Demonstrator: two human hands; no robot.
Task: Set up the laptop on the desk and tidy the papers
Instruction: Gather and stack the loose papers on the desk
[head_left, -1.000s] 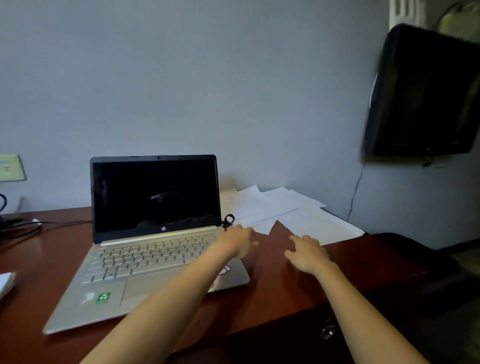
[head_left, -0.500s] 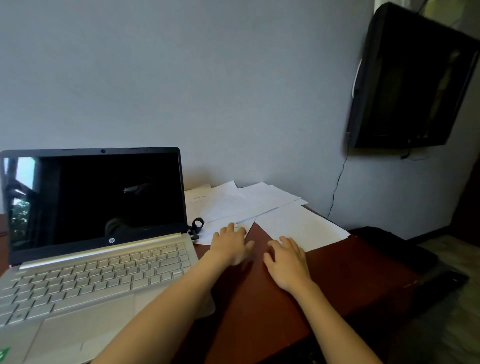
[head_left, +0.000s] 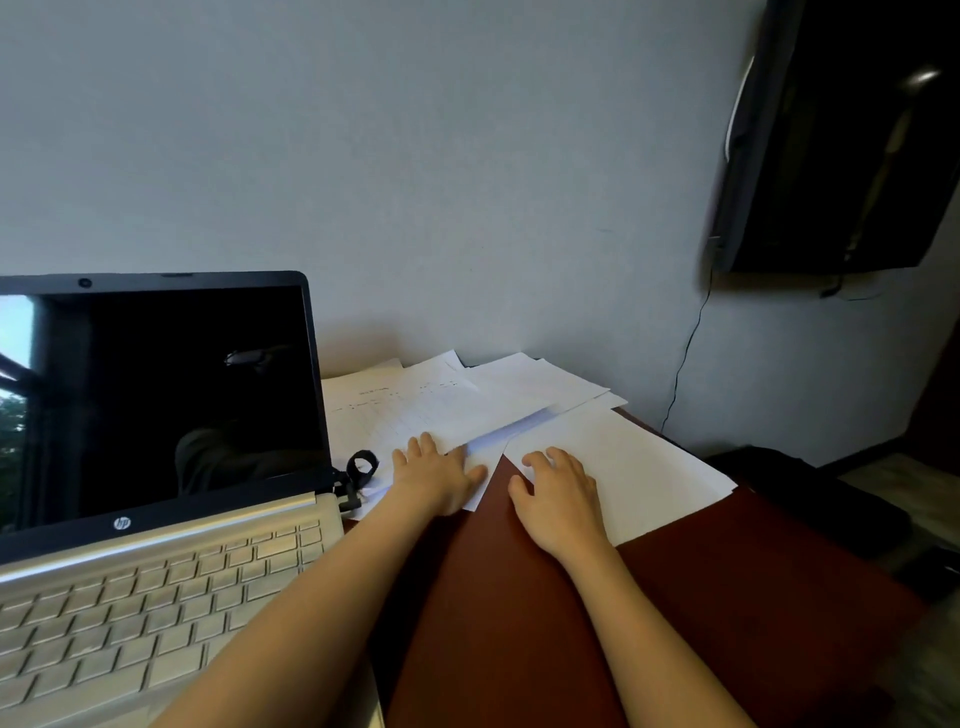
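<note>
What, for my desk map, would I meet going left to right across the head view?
Laptop, black strap loop, left hand, right hand, wall-mounted screen. Papers overlap both hands, so omitted.

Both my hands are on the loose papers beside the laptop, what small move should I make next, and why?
Probably slide the right hand and the sheet under it leftward onto the fanned papers beneath the left hand. The laptop stands open on the desk, while the sheets lie splayed at different angles, so gathering them into one pile seems the step left.
</note>
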